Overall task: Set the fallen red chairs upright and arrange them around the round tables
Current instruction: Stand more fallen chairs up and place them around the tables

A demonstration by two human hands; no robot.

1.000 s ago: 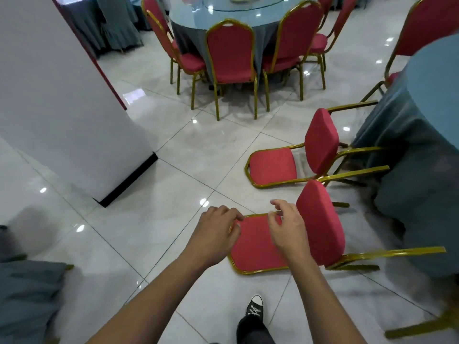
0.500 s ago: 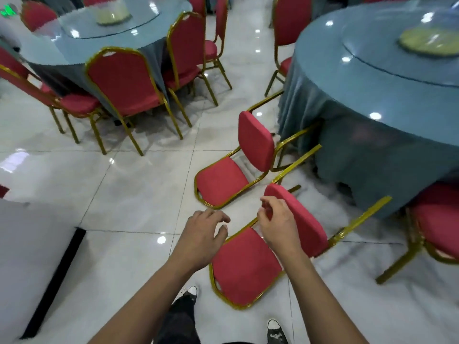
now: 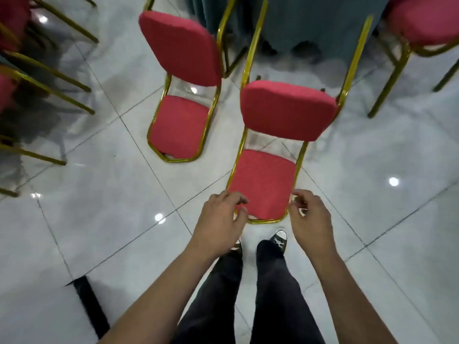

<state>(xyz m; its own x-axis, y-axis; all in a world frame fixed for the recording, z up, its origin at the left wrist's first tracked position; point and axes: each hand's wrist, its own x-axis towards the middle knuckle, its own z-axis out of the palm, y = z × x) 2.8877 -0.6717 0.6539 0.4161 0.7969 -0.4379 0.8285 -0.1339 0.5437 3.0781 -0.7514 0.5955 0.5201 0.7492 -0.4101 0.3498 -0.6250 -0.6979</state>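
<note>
Two fallen red chairs with gold frames lie on their backs on the white tile floor, legs pointing toward the teal-draped round table (image 3: 310, 21). The near chair (image 3: 263, 182) lies right in front of my feet, its seat (image 3: 288, 110) standing up. My left hand (image 3: 219, 219) is at the left top corner of its backrest, fingers loosely curled over the red pad. At the right top corner my right hand (image 3: 310, 217) hovers, fingers curled beside the gold frame. Neither hand plainly grips it. The second fallen chair (image 3: 181, 125) lies to the left.
An upright red chair (image 3: 422, 21) stands at the table on the right. Gold legs of other chairs (image 3: 49, 70) crowd the left edge. A partition's black base strip (image 3: 89, 306) runs along the floor at lower left. My shoes (image 3: 279, 239) stand just behind the near chair.
I have stepped round to the top end of the near chair and now look straight down. Both hands have dropped to the backrest's top corners.
</note>
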